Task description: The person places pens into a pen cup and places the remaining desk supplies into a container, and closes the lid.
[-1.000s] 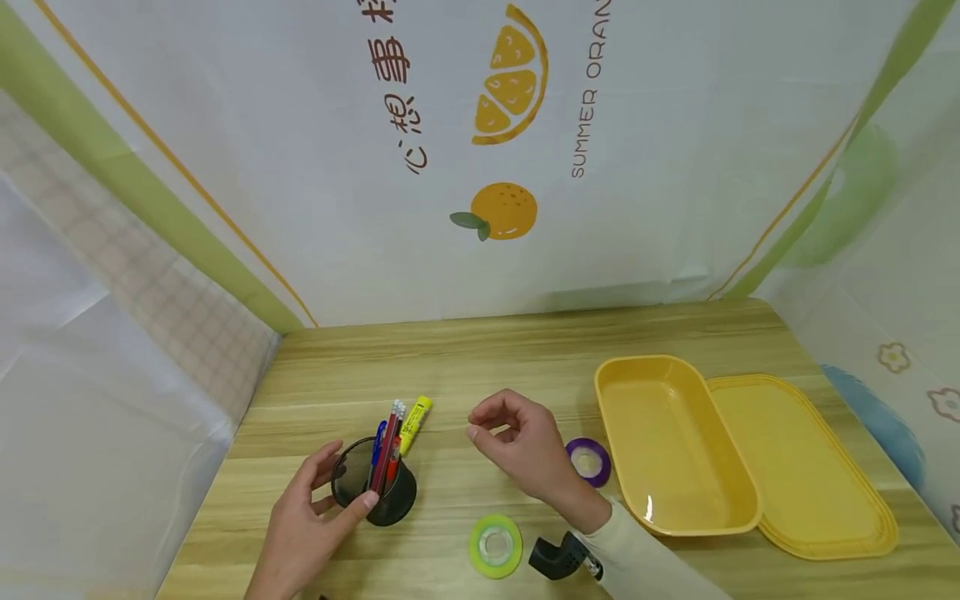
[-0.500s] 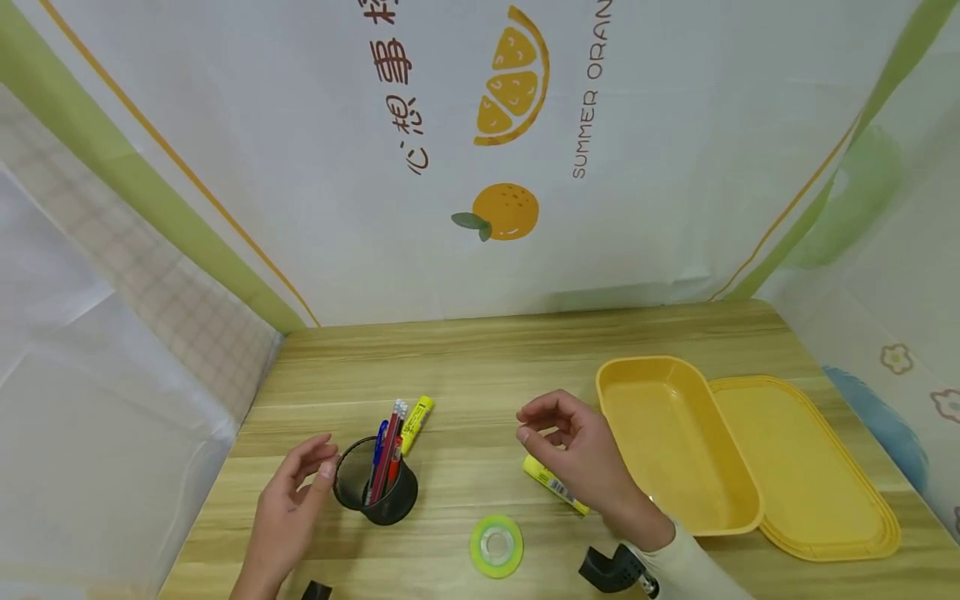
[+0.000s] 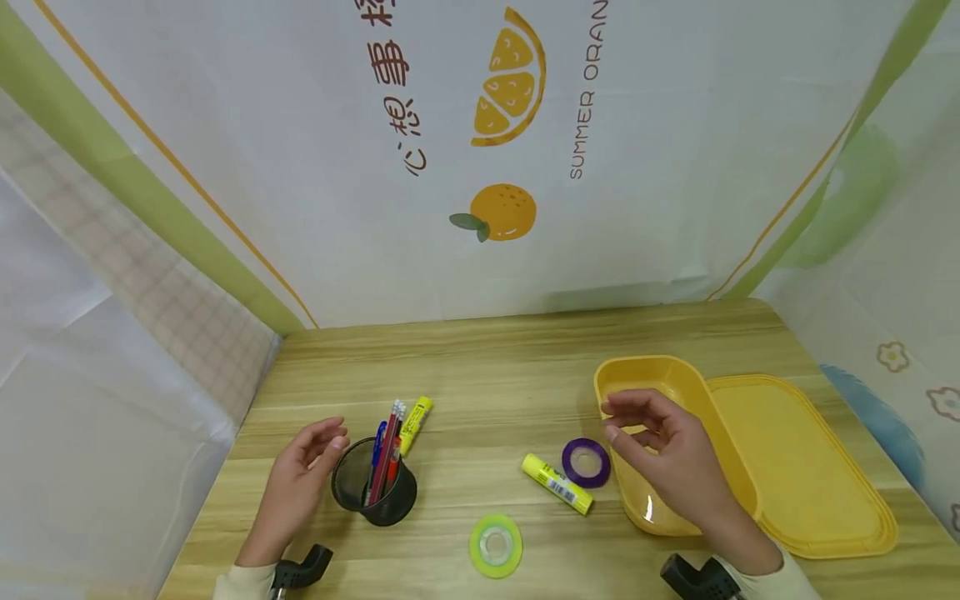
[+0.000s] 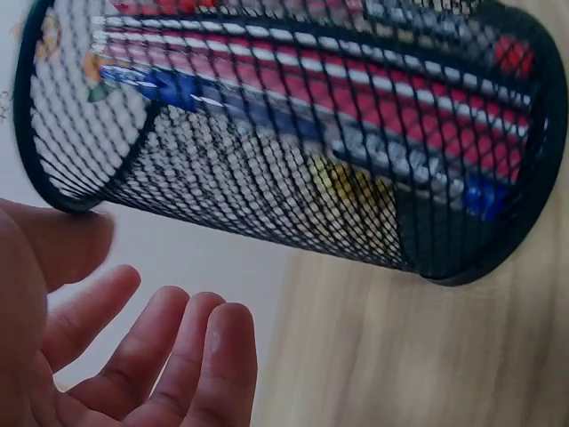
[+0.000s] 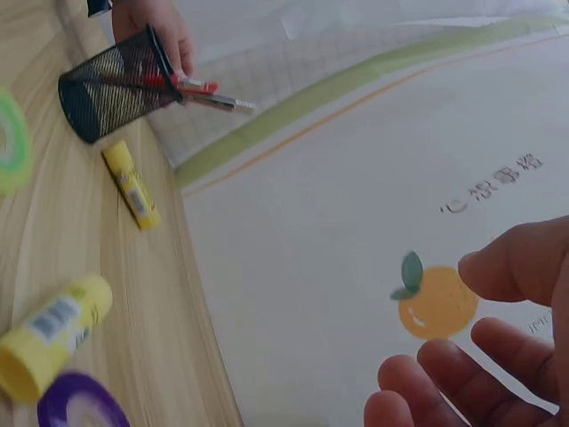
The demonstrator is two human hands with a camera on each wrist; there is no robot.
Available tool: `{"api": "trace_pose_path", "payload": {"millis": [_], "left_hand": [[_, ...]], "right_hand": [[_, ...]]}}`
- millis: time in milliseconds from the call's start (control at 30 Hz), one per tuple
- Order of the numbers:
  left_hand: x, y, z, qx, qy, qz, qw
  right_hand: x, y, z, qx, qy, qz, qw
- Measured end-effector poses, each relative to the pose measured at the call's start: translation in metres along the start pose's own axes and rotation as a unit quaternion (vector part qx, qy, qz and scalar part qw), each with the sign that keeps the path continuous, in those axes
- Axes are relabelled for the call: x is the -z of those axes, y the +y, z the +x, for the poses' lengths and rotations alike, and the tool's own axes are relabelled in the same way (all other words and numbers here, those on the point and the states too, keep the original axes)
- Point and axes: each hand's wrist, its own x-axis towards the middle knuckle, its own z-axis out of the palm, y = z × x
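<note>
A black mesh pen cup (image 3: 397, 497) stands upright on the table, holding red-barrelled pencils or pens (image 3: 383, 461) and a blue pen (image 3: 377, 442). My left hand (image 3: 288, 487) is just left of the cup, fingers relaxed around nothing; in the left wrist view its thumb (image 4: 67, 242) overlaps the cup's rim. Over the yellow box (image 3: 611, 392) hovers my right hand (image 3: 671, 458), loosely curved with thumb and fingers apart and nothing between them. It covers part of the box's inside.
Left of the box lie a yellow glue stick (image 3: 557, 483) and a purple tape roll (image 3: 587, 463). A green tape roll (image 3: 496, 546) is nearer the front. Another yellow glue stick (image 3: 416, 423) lies behind the cup. The yellow lid (image 3: 810, 475) is right of the box.
My right hand has moved right, from the middle of the table to above the box, uncovering the glue stick and purple tape. My left hand has drawn back from around the cup.
</note>
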Motion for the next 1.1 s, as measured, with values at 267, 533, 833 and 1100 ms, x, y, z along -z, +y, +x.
{"api": "trace_pose_path", "payload": {"millis": [267,533,833,1100], "left_hand": [[-0.003,-0.006,0.015,0.003,-0.026,0.026,0.9993],[-0.008,-0.013,0.031,0.026,-0.054,-0.003,0.9982],[-0.02,-0.02,0.049,0.062,-0.109,-0.055,0.9906],[-0.025,-0.019,0.054,0.068,-0.136,-0.061,0.9865]], "right_hand": [[0.042,0.015,-0.019,-0.021,0.019,-0.065,0.9975],[0.09,0.039,-0.039,-0.079,0.057,-0.121,0.9879],[0.122,0.063,-0.06,-0.168,0.074,-0.187,0.9651],[0.133,0.076,-0.066,-0.27,0.054,-0.241,0.9307]]}}
